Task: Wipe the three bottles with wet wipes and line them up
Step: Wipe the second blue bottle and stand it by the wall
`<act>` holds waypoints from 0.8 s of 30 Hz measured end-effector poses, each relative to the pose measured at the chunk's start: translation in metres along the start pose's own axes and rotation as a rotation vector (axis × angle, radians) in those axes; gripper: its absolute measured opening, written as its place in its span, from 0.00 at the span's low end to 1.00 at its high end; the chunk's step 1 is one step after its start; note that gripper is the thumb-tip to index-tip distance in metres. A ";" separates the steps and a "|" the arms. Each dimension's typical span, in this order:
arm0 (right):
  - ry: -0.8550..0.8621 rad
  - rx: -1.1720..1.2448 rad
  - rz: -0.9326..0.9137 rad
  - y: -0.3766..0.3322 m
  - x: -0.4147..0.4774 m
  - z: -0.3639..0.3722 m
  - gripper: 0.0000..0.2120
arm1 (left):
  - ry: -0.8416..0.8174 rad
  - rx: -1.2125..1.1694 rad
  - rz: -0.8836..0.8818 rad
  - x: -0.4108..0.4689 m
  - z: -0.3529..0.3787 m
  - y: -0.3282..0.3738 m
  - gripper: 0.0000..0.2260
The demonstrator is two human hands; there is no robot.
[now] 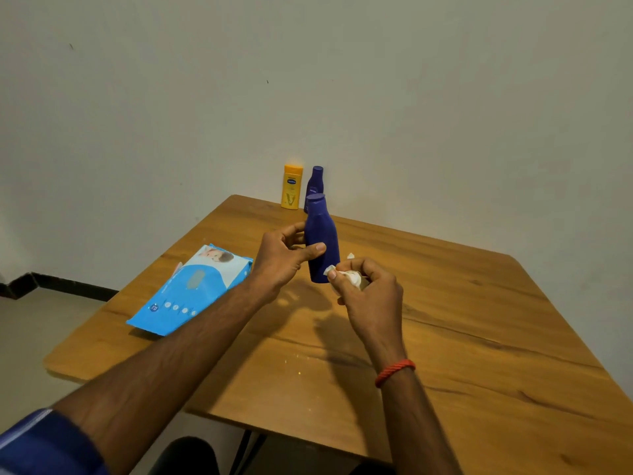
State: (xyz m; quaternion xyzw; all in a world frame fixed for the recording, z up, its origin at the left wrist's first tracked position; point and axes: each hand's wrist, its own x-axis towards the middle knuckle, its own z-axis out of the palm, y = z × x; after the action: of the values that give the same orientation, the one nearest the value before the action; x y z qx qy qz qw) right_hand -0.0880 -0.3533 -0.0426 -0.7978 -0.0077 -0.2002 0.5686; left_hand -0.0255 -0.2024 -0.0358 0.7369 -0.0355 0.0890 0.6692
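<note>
Wooden table (pixel 479 337): left hand (pixel 281 258) grips upright blue bottle (pixel 320 241); right hand (pixel 370 296) presses crumpled wipe (pixel 352 277) against base.

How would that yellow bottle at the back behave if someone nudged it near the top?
The yellow bottle stands upright, tall over a narrow base, so a high push would probably tip it rather than slide it. It stands close beside the dark blue bottle, so it might knock that one. It looks like smooth plastic, likely stiff and, once wiped, perhaps slippery.
</note>
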 end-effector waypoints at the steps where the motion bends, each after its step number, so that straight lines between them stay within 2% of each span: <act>1: -0.018 -0.006 -0.007 0.001 0.004 0.004 0.05 | -0.005 0.020 0.008 0.010 -0.001 -0.002 0.24; 7: -0.092 -0.036 0.007 0.017 0.039 0.027 0.05 | -0.070 0.190 0.056 0.074 0.003 -0.025 0.25; 13: -0.146 -0.097 0.004 0.037 0.076 0.040 0.05 | -0.096 0.257 0.001 0.141 0.014 -0.053 0.26; 24: -0.201 -0.186 -0.035 0.060 0.137 0.052 0.05 | -0.046 0.023 -0.105 0.219 0.052 -0.080 0.22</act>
State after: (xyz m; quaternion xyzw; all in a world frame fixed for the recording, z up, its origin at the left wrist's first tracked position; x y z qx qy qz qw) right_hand 0.0686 -0.3568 -0.0661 -0.8630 -0.0600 -0.1288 0.4849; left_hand 0.2080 -0.2314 -0.0796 0.7472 -0.0112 0.0371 0.6635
